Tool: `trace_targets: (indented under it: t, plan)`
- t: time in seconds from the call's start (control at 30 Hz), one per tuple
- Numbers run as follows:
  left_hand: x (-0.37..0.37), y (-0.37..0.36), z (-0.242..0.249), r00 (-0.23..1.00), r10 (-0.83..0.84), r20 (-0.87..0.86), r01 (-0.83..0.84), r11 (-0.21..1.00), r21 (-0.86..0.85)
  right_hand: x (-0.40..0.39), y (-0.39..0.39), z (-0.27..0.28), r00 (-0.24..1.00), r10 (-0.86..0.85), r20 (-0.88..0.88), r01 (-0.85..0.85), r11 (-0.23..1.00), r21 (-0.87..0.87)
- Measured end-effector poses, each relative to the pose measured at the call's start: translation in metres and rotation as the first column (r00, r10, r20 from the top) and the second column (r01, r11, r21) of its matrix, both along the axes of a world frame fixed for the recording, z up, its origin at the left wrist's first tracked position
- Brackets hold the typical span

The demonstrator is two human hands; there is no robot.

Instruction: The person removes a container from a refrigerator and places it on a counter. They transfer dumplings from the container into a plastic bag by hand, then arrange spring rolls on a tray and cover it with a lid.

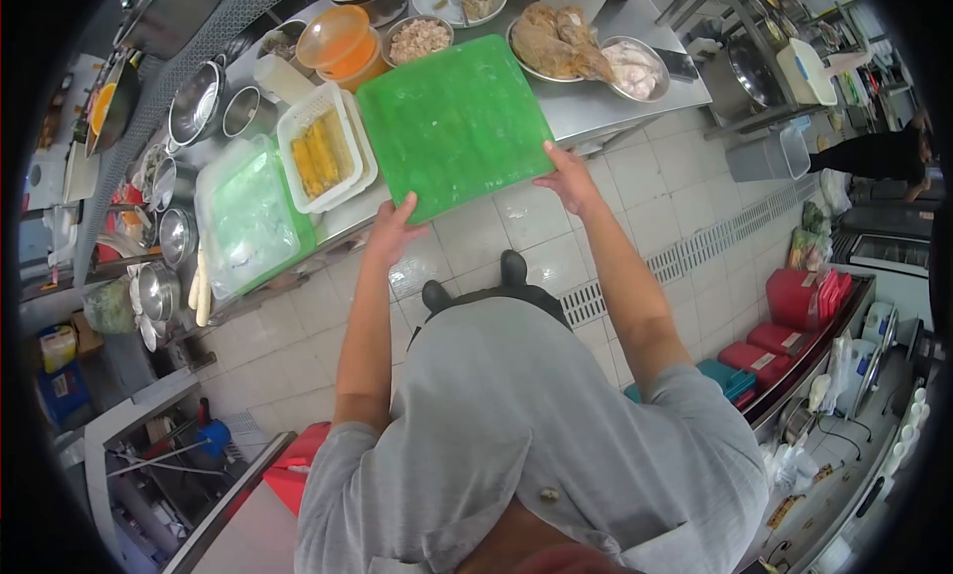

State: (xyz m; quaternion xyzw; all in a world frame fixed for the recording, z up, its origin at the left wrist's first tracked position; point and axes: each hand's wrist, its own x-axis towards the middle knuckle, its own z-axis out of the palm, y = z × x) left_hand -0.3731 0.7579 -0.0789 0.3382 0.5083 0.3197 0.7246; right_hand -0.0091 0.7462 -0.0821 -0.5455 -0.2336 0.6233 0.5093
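Note:
A large green cutting board (pixel 452 127) extends over the front edge of the steel counter, its surface marked with pale smears. At its near left corner my left hand (pixel 394 230) grips the edge, thumb on top. My right hand (pixel 570 179) holds the near right corner the same way, its fingers partly hidden below. Left of the board is a white plastic basket (pixel 347 182) with yellow sticks of food (pixel 320 157) in it. Beyond the board's far edge sits a bowl of chopped pale food (pixel 419 41).
A plate of cooked meat (pixel 556 40) and a metal bowl of pale pieces (pixel 633 70) stand on the counter's right (pixel 685 95). Left lies a clear lidded container (pixel 238 192) over another green board (pixel 301 223). Red bins (pixel 794 301) line the right side. A person in black (pixel 874 155) is far right.

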Motion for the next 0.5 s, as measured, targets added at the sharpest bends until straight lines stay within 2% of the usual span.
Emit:
trace_targets:
  t: [0.17,0.27,0.37,0.4,0.47,0.5]
  plan:
    - [-0.009,-0.025,-0.014,0.995,-0.007,0.102,0.005,1.0,0.021,-0.003,-0.022,-0.01,1.0,0.001,-0.026,-0.001,1.0,0.01]
    - [-0.013,-0.062,-0.024,0.972,-0.044,0.231,0.057,0.997,-0.053,-0.006,-0.058,-0.01,0.999,-0.033,-0.037,0.033,0.999,0.007]
    - [-0.012,-0.079,-0.026,0.953,0.055,0.3,0.001,0.983,-0.183,-0.009,-0.076,-0.006,0.997,-0.04,-0.07,0.039,0.999,-0.015]
    - [-0.011,-0.081,-0.026,0.94,0.094,0.329,-0.019,0.974,-0.224,-0.006,-0.075,-0.003,1.0,-0.013,-0.019,0.012,0.998,-0.061]
    - [-0.007,-0.076,-0.02,0.929,0.068,0.363,0.002,0.982,-0.188,0.001,-0.07,0.008,0.995,0.049,0.081,-0.036,0.988,-0.153]
    - [-0.004,-0.072,-0.017,0.923,0.053,0.38,0.011,0.986,-0.164,0.006,-0.06,0.015,0.874,0.039,0.485,-0.048,0.999,0.006]
